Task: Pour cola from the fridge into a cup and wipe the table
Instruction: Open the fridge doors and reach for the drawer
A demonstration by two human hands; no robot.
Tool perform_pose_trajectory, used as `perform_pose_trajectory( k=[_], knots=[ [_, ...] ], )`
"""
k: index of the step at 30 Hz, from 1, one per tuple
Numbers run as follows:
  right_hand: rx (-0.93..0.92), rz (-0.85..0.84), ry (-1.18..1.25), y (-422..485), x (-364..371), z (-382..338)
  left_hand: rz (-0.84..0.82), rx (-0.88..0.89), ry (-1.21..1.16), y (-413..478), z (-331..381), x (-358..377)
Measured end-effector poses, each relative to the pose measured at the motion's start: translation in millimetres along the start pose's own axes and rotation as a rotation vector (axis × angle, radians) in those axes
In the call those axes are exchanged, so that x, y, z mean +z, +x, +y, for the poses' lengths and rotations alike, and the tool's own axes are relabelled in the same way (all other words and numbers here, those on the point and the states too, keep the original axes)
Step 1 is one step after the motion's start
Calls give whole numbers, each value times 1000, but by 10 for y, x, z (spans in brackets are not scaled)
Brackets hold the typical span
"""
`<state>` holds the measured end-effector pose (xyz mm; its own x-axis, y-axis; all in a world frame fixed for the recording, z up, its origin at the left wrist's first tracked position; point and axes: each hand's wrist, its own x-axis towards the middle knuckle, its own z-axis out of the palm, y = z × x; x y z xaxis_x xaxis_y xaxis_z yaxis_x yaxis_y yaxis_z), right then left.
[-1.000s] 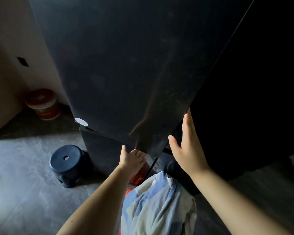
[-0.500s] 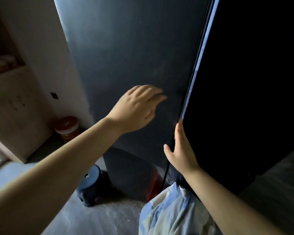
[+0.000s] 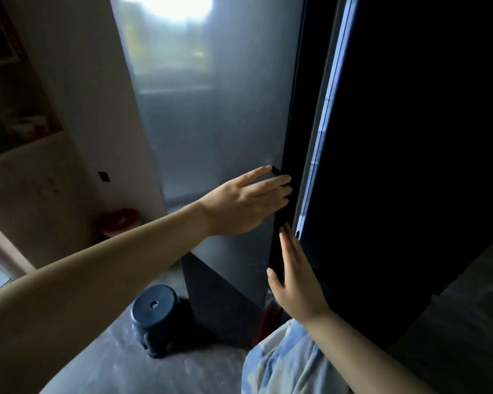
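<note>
Fridge door (image 3: pixel 217 123), the grey glossy one, stands right in front of you. Your left hand (image 3: pixel 239 206) lies against it with straight fingers, the tips reaching its right edge. Your right hand (image 3: pixel 296 280) is lower, flat and straight-fingered too, against the dark strip between that door and the black door (image 3: pixel 410 137) beside it. Neither hand grips anything. On the grey floor (image 3: pixel 182 373) a dark blue stool (image 3: pixel 154 308) stands just beside the fridge, and a red-lidded bucket (image 3: pixel 121 220) sits by the beige wall (image 3: pixel 97 95).
</note>
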<state>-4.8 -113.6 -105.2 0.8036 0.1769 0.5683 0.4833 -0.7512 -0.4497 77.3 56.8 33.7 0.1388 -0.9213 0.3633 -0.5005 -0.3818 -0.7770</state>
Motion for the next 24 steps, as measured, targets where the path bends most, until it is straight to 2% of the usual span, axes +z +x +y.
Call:
perform_pose_trajectory(
  k=[5, 10, 17, 24],
  knots=[
    [-38, 83, -32, 5, -138, -34, -22, -23, 31, -345, 73, -276],
    [-133, 14, -57, 2, -89, -96, -43, -117, 40, -698, 190, -550],
    [-255, 99, -47, -195, 296, -465, 29, -385, -44, -962, 577, -874],
    [-419, 114, 12, -272, 409, -678, 52, -750, -58, -1271, 845, -947]
  ],
)
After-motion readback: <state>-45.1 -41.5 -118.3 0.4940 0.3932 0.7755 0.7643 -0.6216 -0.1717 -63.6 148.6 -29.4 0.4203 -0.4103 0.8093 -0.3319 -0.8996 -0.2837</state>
